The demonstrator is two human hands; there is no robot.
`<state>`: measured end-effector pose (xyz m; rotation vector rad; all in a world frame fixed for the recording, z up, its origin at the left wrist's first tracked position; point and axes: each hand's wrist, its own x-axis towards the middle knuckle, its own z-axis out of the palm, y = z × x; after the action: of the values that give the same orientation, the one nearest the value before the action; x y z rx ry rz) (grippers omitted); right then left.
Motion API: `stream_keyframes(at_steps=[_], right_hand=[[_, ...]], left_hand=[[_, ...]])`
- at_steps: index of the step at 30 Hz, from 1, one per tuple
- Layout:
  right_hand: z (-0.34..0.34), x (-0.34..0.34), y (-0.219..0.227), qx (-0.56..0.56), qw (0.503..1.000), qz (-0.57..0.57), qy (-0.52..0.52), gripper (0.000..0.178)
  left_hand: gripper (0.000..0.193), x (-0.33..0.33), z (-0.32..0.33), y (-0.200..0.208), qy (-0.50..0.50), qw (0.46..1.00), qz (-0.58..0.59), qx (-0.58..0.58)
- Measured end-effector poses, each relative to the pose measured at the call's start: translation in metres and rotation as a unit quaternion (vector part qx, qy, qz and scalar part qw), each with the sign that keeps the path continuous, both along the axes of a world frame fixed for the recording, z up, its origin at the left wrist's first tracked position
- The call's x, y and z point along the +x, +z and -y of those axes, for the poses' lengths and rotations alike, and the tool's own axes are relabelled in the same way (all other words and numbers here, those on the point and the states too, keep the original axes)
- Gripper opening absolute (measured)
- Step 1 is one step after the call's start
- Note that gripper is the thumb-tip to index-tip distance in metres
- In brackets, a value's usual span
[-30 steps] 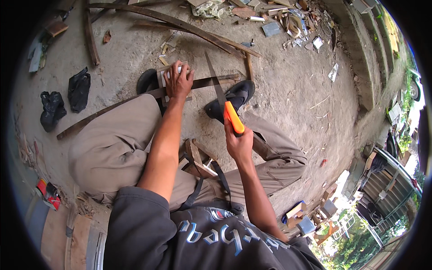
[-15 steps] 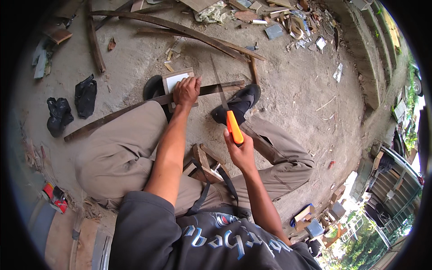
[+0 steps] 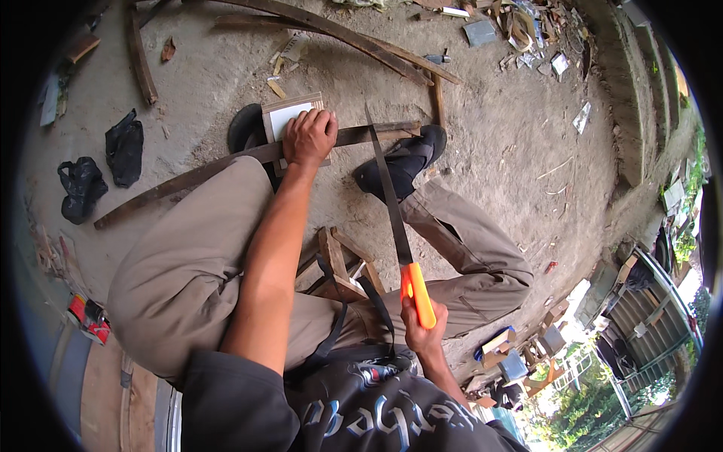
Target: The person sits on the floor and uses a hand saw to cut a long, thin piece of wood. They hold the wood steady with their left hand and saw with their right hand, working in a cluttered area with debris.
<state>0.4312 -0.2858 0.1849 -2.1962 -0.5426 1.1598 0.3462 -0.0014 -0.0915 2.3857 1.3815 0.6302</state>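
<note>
My left hand (image 3: 309, 138) presses down on a small white board with a wooden frame (image 3: 287, 114), which lies across a long dark wooden strip (image 3: 226, 167) on the dirt ground. My right hand (image 3: 422, 325) grips the orange handle of a hand saw (image 3: 392, 218). The thin blade points away from me, its tip near the strip to the right of my left hand. I sit on a low wooden stool (image 3: 335, 267) with black shoes (image 3: 403, 160) planted by the strip.
Curved wooden slats (image 3: 339, 38) and scraps of litter lie at the far side. Two black bags (image 3: 124, 147) rest on the ground at the left. A concrete ledge (image 3: 625, 98) runs along the right. Small boxes (image 3: 501, 350) sit by my right knee.
My right hand has pulled the saw back toward my body and lower in view. The left hand stays pressed on the white board; the camera has moved closer.
</note>
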Motion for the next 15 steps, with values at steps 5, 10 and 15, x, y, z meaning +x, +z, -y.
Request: stream_keyframes(at_steps=[5,10,15], right_hand=[[-0.067,0.018,-0.032,0.014,0.999,-0.039,-0.029,0.021],[-0.113,0.028,-0.076,0.071,0.997,-0.011,-0.026,0.024],[-0.011,-0.006,-0.028,0.035,0.997,-0.04,-0.051,0.016]], left_hand=[[0.018,-0.013,0.0,0.008,-0.007,1.0,-0.002,-0.016],[0.019,0.004,-0.004,0.01,-0.005,1.0,0.005,-0.022],[0.02,-0.004,0.001,0.009,0.014,1.0,-0.011,-0.026]])
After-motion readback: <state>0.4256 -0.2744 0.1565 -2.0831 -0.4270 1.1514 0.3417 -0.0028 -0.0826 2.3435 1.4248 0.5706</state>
